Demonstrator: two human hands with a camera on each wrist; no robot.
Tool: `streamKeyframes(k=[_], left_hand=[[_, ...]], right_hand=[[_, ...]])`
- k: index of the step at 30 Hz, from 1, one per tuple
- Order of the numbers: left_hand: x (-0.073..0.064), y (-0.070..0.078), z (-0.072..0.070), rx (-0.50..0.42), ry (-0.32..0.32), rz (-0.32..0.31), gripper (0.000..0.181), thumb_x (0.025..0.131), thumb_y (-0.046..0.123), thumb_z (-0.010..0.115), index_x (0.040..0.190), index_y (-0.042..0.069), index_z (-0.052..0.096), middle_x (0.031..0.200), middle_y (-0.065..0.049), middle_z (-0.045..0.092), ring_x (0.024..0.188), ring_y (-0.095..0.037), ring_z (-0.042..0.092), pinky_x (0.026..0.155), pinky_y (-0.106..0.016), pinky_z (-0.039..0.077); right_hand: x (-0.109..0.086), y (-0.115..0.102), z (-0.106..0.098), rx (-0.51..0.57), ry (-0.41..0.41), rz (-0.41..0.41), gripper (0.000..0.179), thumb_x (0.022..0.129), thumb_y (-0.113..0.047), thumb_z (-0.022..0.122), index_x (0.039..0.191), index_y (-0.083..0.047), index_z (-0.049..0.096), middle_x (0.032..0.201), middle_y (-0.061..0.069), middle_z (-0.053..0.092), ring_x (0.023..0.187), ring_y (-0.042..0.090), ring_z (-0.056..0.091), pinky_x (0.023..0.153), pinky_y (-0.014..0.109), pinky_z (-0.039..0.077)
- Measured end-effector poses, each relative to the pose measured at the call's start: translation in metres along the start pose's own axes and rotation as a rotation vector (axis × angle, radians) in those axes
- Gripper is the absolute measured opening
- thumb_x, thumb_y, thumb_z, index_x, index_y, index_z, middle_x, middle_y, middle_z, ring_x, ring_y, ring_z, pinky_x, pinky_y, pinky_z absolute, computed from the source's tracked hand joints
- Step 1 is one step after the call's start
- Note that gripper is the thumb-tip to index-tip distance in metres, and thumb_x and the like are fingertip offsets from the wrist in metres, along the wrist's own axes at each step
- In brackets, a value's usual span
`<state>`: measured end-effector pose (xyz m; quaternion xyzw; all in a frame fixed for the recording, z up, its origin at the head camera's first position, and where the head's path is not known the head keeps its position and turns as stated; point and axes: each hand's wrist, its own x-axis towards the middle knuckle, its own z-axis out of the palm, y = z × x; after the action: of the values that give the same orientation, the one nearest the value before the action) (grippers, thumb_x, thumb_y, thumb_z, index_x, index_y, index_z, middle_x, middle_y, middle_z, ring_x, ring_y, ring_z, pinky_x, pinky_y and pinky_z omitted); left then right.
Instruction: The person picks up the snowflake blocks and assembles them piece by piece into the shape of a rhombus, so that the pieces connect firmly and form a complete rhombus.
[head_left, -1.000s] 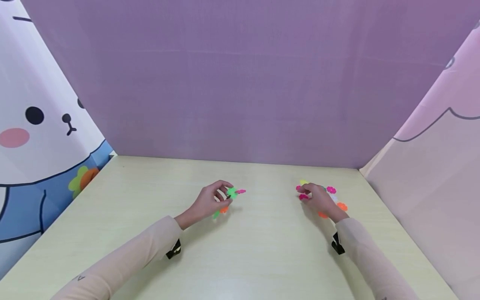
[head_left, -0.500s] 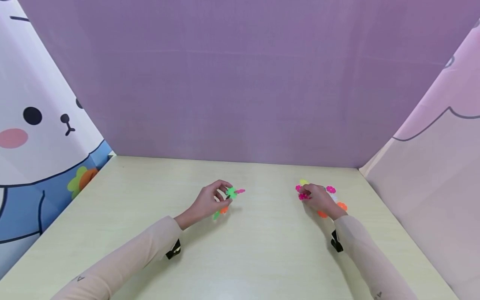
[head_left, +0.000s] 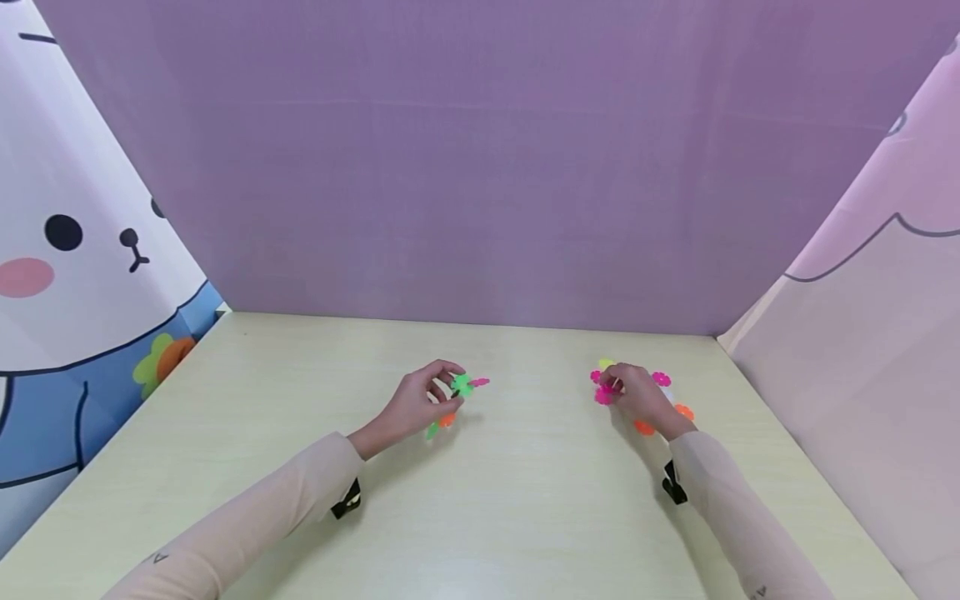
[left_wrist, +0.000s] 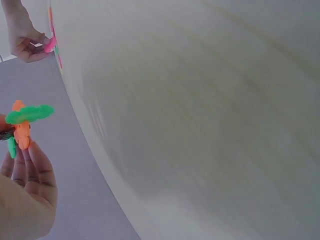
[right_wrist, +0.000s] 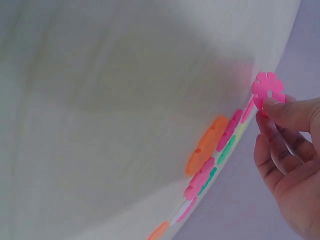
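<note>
My left hand (head_left: 422,396) pinches a joined cluster of flower-shaped plastic discs above the table. Its green disc (head_left: 462,385), orange disc (head_left: 447,420) and a pink disc (head_left: 481,382) at the far end show in the head view. From the left wrist, the green disc (left_wrist: 30,114) crosses the orange one (left_wrist: 21,132) edge to edge. To the right, my right hand (head_left: 641,396) pinches a pink slotted disc (right_wrist: 267,86) between thumb and fingertips. Loose discs lie around and beneath that hand, partly hidden by it.
On the pale table (head_left: 495,517), the loose pile at the right includes an orange disc (right_wrist: 207,145), a magenta disc (head_left: 661,378), a yellow disc (head_left: 607,363) and several others. A purple backdrop (head_left: 480,167) stands along the far edge, with patterned cloth at both sides.
The pink disc in my right fingers has turned to show more of its face, and that hand has risen slightly. My left hand with the cluster stays almost still.
</note>
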<state>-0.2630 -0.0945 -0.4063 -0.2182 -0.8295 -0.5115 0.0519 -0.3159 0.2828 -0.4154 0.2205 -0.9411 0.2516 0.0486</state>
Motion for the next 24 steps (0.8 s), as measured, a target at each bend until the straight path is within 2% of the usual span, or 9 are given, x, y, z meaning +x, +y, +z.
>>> streamKeyframes(k=[6, 13, 18, 20, 24], left_hand=[[0.0, 0.0, 0.0, 0.028, -0.006, 0.005, 0.039, 0.077, 0.007, 0.069, 0.115, 0.01, 0.059, 0.09, -0.004, 0.06, 0.064, -0.01, 0.058, 0.053, -0.022, 0.049], [0.0, 0.001, 0.001, 0.012, -0.008, 0.008, 0.038, 0.077, 0.005, 0.07, 0.112, 0.014, 0.06, 0.09, -0.006, 0.06, 0.065, -0.013, 0.058, 0.053, -0.022, 0.049], [0.0, 0.003, 0.002, 0.006, -0.006, 0.009, 0.038, 0.077, 0.003, 0.07, 0.113, 0.01, 0.059, 0.092, -0.012, 0.061, 0.067, -0.019, 0.059, 0.053, -0.019, 0.047], [-0.001, 0.006, 0.001, 0.008, -0.007, 0.007, 0.038, 0.077, 0.001, 0.069, 0.113, 0.006, 0.058, 0.092, -0.015, 0.06, 0.068, -0.022, 0.06, 0.053, -0.019, 0.047], [-0.005, 0.022, -0.002, 0.006, -0.017, 0.008, 0.037, 0.077, -0.002, 0.068, 0.112, 0.0, 0.057, 0.092, -0.019, 0.059, 0.068, -0.026, 0.06, 0.053, -0.018, 0.047]], right_hand=[[-0.003, -0.005, -0.006, 0.048, -0.013, -0.011, 0.017, 0.077, 0.012, 0.059, 0.089, 0.001, 0.065, 0.08, 0.012, 0.064, 0.072, 0.018, 0.056, 0.061, 0.023, 0.05], [-0.003, -0.016, -0.009, 0.143, 0.016, 0.054, 0.016, 0.081, 0.005, 0.059, 0.095, 0.0, 0.065, 0.086, 0.012, 0.065, 0.075, 0.021, 0.059, 0.052, 0.023, 0.048], [-0.001, -0.025, -0.006, 0.211, 0.062, 0.045, 0.017, 0.08, 0.006, 0.06, 0.095, -0.002, 0.065, 0.086, 0.012, 0.065, 0.075, 0.019, 0.061, 0.058, 0.022, 0.05], [0.0, -0.031, -0.004, 0.248, 0.071, 0.034, 0.018, 0.08, 0.007, 0.06, 0.096, -0.001, 0.065, 0.087, 0.013, 0.065, 0.075, 0.018, 0.061, 0.06, 0.021, 0.05], [0.002, -0.046, 0.001, 0.319, 0.069, 0.029, 0.018, 0.081, 0.006, 0.06, 0.098, 0.001, 0.064, 0.087, 0.017, 0.066, 0.073, 0.02, 0.062, 0.056, 0.021, 0.05]])
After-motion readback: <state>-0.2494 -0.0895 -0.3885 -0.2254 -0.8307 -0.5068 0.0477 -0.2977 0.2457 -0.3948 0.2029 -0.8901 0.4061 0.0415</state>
